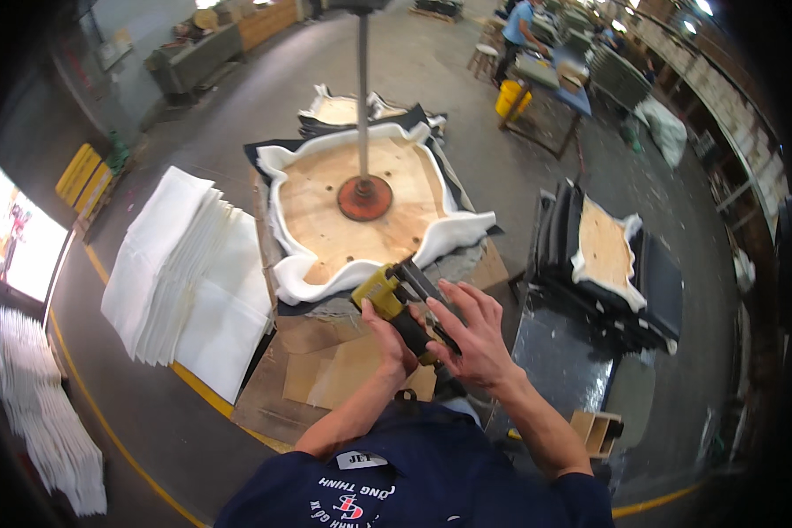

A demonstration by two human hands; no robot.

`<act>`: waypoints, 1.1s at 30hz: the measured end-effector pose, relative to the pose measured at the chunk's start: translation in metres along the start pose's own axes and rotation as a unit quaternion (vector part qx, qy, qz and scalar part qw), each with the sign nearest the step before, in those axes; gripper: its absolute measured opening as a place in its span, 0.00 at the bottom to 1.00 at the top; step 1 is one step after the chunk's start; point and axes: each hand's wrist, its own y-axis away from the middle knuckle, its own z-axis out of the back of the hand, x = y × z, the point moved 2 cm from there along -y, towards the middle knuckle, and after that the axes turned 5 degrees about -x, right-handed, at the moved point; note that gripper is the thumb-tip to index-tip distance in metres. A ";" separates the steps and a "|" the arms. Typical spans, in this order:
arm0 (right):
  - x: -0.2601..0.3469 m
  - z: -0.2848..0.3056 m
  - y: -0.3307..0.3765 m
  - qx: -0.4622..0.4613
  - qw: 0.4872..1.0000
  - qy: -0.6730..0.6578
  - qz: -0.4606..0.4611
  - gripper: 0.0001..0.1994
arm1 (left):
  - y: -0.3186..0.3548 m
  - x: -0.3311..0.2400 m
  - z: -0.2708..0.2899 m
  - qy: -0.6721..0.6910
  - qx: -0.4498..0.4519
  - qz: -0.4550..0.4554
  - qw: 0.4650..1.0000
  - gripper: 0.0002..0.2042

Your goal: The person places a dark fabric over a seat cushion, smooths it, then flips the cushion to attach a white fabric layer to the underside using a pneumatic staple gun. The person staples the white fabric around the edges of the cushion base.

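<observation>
Left hand (391,341) grips the staple gun (380,289); right hand (480,341), open against its rail (421,280), might get pinched should it slip.

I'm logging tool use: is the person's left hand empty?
No, the left hand is holding the yellow-and-black tool in front of the body.
</observation>
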 end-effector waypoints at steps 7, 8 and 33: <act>-0.026 -0.019 0.051 -0.034 0.962 -0.146 -0.226 0.37 | 0.008 0.046 -0.031 -0.134 0.032 -0.066 0.988 0.17; -0.034 -0.022 0.056 -0.029 0.948 -0.170 -0.268 0.39 | 0.020 0.050 -0.043 -0.172 0.088 -0.040 0.980 0.14; -0.222 -0.095 0.039 0.128 0.889 -0.322 -0.299 0.35 | -0.156 -0.002 -0.028 -0.813 0.009 -0.452 0.366 0.36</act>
